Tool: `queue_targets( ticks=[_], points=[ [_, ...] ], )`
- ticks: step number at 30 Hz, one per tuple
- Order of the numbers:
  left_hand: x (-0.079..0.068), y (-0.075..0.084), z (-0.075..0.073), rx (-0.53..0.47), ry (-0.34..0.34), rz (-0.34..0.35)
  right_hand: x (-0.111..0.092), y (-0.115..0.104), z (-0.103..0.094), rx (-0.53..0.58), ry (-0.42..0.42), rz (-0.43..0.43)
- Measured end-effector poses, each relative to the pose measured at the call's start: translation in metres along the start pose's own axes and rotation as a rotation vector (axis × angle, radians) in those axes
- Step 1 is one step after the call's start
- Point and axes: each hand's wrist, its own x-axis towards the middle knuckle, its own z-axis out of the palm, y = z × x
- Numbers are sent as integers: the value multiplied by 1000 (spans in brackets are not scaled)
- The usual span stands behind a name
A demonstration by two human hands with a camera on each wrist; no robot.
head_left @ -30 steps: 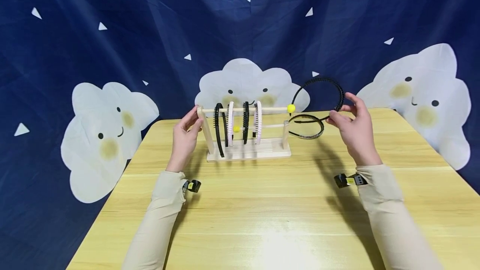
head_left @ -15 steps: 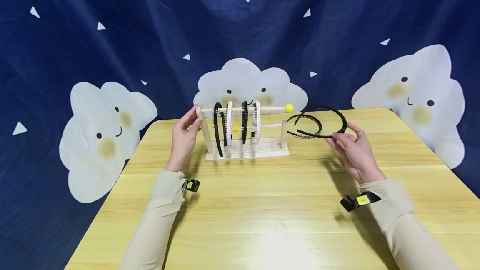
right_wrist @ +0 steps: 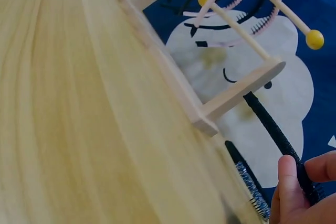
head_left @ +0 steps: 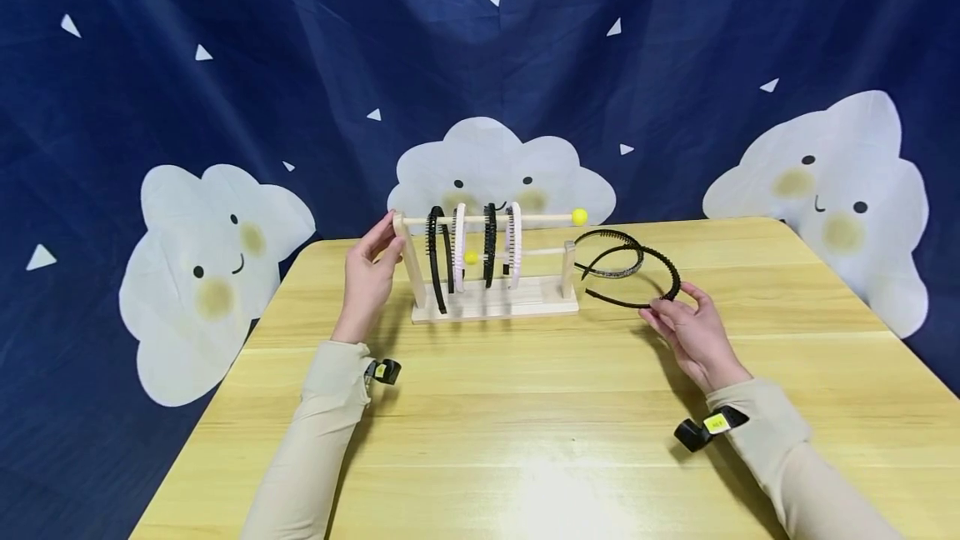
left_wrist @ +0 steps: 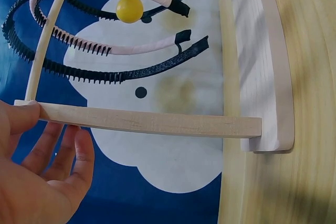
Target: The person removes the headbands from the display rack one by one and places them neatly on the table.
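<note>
My left hand [head_left: 369, 277] holds the top of the left post [left_wrist: 152, 121] of a wooden headband rack [head_left: 495, 308], thumb on one side and fingers on the other. Black headbands [head_left: 436, 265] and pale pink headbands [head_left: 515, 240] hang from its upper rod. To the right of the rack, my right hand [head_left: 697, 336] pinches a black toothed headband [head_left: 677, 277] by its curved side, tilted low over the table. Its open ends point toward the rack. Behind it lies a second dark headband, partly glittery [right_wrist: 251, 184], overlapped by the held one in the head view.
A yellow ball [head_left: 579, 217] caps the upper rod's right end, and another yellow ball [head_left: 471, 257] caps the lower rod's left end. The wood-grain table [head_left: 480, 415] extends toward me. A dark blue cloth [head_left: 337, 65] with smiling clouds hangs behind.
My right hand has come down and toward me, bringing the black headband from a raised, upright position to low beside the rack. My left hand keeps its hold on the post.
</note>
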Motion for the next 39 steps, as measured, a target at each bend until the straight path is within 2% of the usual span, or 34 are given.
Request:
queue_targets(
  ticks=[5, 11, 18, 29, 39],
  points=[
    [-1, 0, -1, 7, -2, -12, 1, 5, -3, -39, 14, 39],
    [0, 0, 1, 26, 3, -6, 2, 10, -4, -99, 26, 40],
    [1, 0, 2, 20, 5, -4, -2, 13, -1, -117, 3, 44],
    [0, 0, 1, 2, -2, 45, 1, 14, -2, -146, -6, 45],
    [-1, 0, -1, 2, -3, 29, 1, 17, -5, -201, -44, 52]
  ],
)
